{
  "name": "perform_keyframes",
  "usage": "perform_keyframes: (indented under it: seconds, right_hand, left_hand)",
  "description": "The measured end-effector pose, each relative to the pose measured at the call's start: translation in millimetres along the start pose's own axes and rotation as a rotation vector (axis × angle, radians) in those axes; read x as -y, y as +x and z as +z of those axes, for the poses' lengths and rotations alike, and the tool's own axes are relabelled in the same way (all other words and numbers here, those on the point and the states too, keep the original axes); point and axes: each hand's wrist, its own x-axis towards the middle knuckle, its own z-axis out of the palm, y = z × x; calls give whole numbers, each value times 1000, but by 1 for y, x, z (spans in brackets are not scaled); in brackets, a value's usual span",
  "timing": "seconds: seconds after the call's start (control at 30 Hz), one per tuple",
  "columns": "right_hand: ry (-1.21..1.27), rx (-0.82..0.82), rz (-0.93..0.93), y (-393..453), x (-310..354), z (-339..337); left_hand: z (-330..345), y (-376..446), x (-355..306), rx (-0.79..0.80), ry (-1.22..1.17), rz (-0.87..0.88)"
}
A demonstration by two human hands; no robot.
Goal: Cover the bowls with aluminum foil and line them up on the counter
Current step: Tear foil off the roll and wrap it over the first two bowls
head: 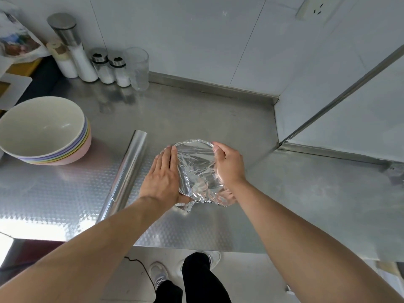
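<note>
The desk (pixel 306 193) is of steel, with a dotted embossed pattern on its near part and a raised steel edge where it meets the white wall panels (pixel 196 40); a socket (pixel 314 9) sits high on the wall at the right. Near the middle of the desk stands the foil-covered bowl (pixel 197 169), its foil crumpled and folded down over the rim. The left hand (pixel 162 176) lies flat with straight fingers pressed against the left side of the foil, and the right hand (pixel 229 165) is curled over the right rim and grips it. Just left of the bowl lies the foil roll (pixel 126 173), diagonal on the desk. Further left is a stack of bowls (pixel 43 132), the top one cream, the lower ones in pastel colours. At the back left stand shakers (pixel 109 66) and a clear glass (pixel 138 68). The bowl itself under the foil is hidden. The things at the far left edge are cut off and hard to make out.
</note>
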Motion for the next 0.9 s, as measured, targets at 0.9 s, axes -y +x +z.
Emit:
perform_keyframes:
  seconds: [0.9]
  right_hand:
    - [186,-162,163,-29,-4,10]
  left_hand:
    - [12,-20,-43,-148,-141,-303]
